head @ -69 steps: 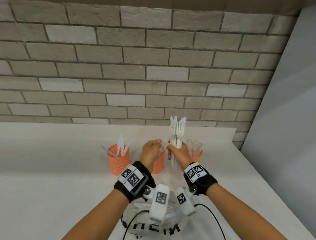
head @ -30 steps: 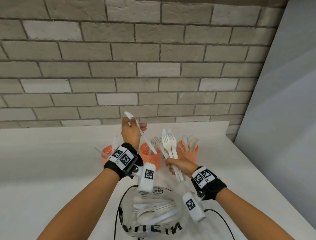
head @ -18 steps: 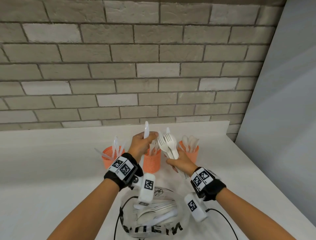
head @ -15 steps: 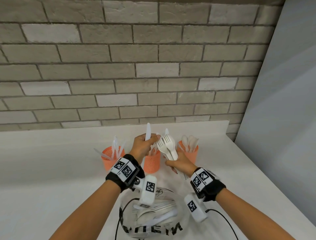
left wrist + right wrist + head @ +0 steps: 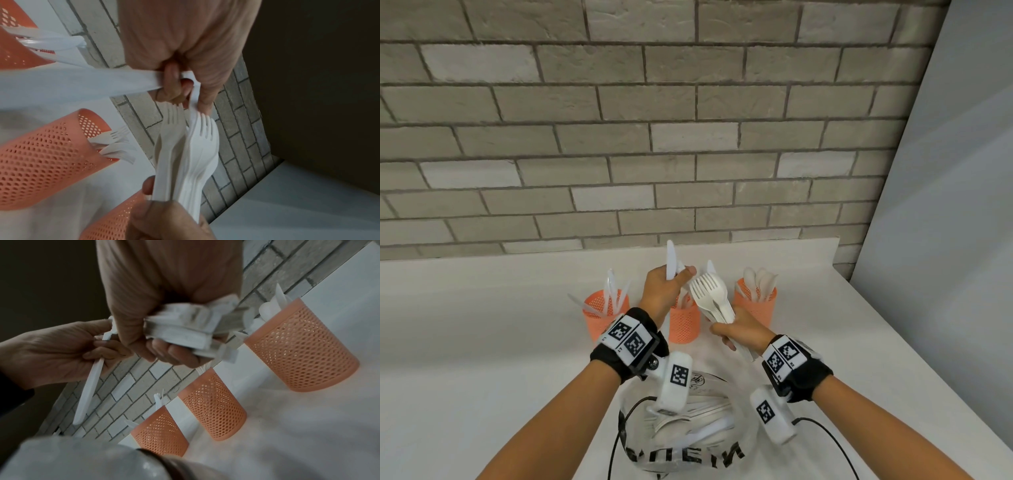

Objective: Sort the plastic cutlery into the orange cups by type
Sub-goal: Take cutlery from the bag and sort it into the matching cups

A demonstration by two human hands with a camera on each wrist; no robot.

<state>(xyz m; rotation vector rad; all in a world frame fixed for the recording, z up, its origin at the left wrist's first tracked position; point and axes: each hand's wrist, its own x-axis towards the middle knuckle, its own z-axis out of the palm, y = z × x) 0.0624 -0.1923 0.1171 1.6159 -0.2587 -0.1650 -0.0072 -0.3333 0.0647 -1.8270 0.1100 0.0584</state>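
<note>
Head view is showing the white plastic knife (image 5: 670, 260) standing blade-up in the left hand (image 5: 663, 291), whose grip is pinching it between thumb and fingers just above the middle orange perforated cup (image 5: 684, 322). Right beside it, the right hand (image 5: 741, 334) is clamping a fanned bundle of white plastic forks (image 5: 710, 298) by the handles, tines up; the exact number in that bundle is too stacked to call, though several are showing.

Three cups are standing in a row on the white surface (image 5: 482, 342) near the brick wall (image 5: 619, 137). The left orange mesh cup (image 5: 602, 310) is carrying a few white plastic knives (image 5: 612, 291), roughly four. The middle one is holding forks, as the left wrist view is showing, count unclear. The right orange mesh cup (image 5: 756, 306) is holding white plastic spoons (image 5: 758, 282), about four bowls visible.

So the sorting is looking well underway, every cup already stocked by type. One knife and the fork bundle are waiting to go in, I'd judge to the left and middle cups.

More is waiting close to the person: a clear plastic bag with black lettering (image 5: 688, 445) is lying on the surface with more white cutlery inside, number impossible to tell.
</note>
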